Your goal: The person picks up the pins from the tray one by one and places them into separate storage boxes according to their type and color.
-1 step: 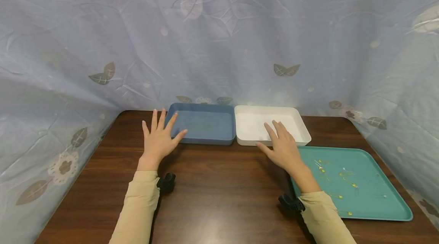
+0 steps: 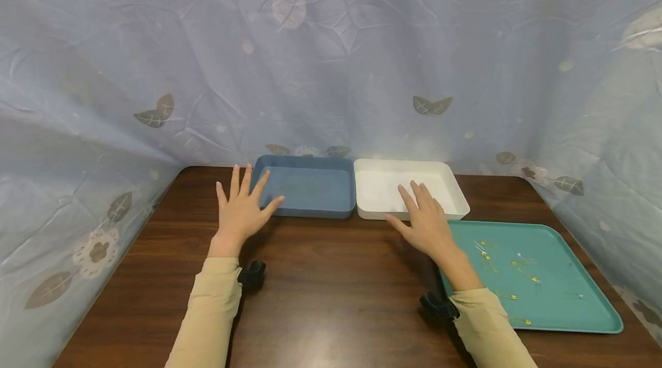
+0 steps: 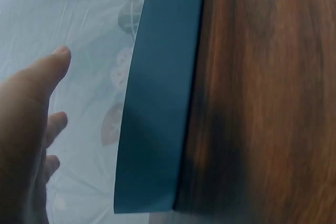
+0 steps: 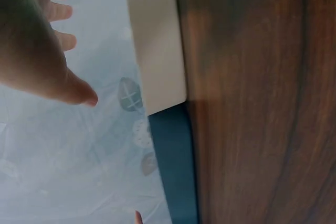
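Note:
My left hand [image 2: 240, 210] is open with its fingers spread, held over the table at the front left corner of an empty blue tray [image 2: 310, 190]. My right hand [image 2: 423, 221] is open too, its fingers reaching over the front edge of an empty white tray [image 2: 380, 184]. A teal tray [image 2: 569, 302] to the right holds several small safety pins [image 2: 522, 267]. In the left wrist view, the left hand [image 3: 26, 129] hangs beside the blue tray's wall [image 3: 157, 108]. In the right wrist view, the right hand [image 4: 37, 51] is above the white tray [image 4: 155, 40], next to the blue tray [image 4: 181, 166].
The dark wooden table [image 2: 331, 293] is enclosed at the back and sides by a pale blue cloth with a leaf print [image 2: 331, 69]. The blue and white trays stand side by side at the back edge. Black wrist camera mounts [image 2: 251, 274] sit on both sleeves.

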`<state>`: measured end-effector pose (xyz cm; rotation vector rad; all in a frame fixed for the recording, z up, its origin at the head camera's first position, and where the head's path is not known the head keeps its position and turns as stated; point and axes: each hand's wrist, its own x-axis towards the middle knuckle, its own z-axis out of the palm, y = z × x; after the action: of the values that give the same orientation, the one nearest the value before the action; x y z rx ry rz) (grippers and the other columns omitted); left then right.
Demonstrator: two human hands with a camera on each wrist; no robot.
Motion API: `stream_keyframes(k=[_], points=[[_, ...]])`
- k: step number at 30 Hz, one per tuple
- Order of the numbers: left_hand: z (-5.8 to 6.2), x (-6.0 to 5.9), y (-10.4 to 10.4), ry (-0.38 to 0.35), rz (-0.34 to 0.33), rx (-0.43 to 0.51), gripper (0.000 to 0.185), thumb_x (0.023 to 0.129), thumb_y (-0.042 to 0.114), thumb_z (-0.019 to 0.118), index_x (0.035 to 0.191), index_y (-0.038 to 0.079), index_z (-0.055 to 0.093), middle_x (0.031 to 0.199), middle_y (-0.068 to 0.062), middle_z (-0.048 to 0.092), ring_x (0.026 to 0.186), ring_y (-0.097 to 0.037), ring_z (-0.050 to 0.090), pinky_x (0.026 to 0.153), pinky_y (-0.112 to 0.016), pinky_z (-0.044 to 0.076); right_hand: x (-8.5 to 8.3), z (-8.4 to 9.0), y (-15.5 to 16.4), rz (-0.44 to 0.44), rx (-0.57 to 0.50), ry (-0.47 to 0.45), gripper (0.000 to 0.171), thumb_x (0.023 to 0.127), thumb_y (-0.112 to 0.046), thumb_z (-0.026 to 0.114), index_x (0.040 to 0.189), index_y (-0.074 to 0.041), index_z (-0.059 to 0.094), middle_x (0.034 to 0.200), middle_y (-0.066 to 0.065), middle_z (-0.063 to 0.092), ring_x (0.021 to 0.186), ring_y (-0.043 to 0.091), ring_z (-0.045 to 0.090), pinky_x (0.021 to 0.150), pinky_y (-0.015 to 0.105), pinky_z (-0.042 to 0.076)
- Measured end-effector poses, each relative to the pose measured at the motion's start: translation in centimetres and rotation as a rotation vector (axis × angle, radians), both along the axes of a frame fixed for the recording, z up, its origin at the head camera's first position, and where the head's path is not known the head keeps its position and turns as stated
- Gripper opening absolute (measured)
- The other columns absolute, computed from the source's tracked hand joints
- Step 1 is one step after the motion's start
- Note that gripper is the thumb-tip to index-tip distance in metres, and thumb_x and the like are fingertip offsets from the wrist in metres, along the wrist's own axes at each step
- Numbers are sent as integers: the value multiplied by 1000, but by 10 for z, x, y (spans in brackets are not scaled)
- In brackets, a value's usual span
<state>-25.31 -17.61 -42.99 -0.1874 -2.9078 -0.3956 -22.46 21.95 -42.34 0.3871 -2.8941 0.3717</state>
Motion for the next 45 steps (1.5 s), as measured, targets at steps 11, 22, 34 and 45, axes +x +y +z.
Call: stream_keyframes(k=[11, 22, 34, 45], points=[[3, 2, 9, -87, -23, -23, 80, 91, 74, 38, 156, 36, 11, 165, -8, -6, 151, -31, -19, 112, -68, -15, 0, -4, 4, -11, 13, -54, 81, 94, -59, 51, 155, -14, 25, 163, 18, 16, 150, 42, 10, 115, 65, 17], [11, 9, 46, -57, -128, -29, 80, 89, 78, 33, 156, 37, 17, 166, -5, 3, 153, -32, -8, 115, -69, -7, 6, -1, 35, -22, 52, -14, 77, 94, -57, 52, 155, -14, 28, 162, 19, 18, 150, 42, 11, 115, 65, 17], [7, 35, 131, 39, -415, -159, 77, 90, 78, 31, 155, 38, 21, 165, -3, 13, 154, -27, 0, 117, -66, 0, 35, 6, 124, -42, 37, 35, 76, 96, -52, 54, 156, -16, 24, 163, 19, 14, 152, 37, 1, 113, 68, 13], [7, 66, 207, 81, -661, -324, 78, 90, 79, 24, 155, 37, 20, 165, -1, 16, 154, -24, 4, 118, -64, 8, 71, 0, 212, -111, 39, 38, 77, 97, -42, 55, 157, -14, 15, 163, 21, 6, 152, 34, -12, 115, 67, -3]])
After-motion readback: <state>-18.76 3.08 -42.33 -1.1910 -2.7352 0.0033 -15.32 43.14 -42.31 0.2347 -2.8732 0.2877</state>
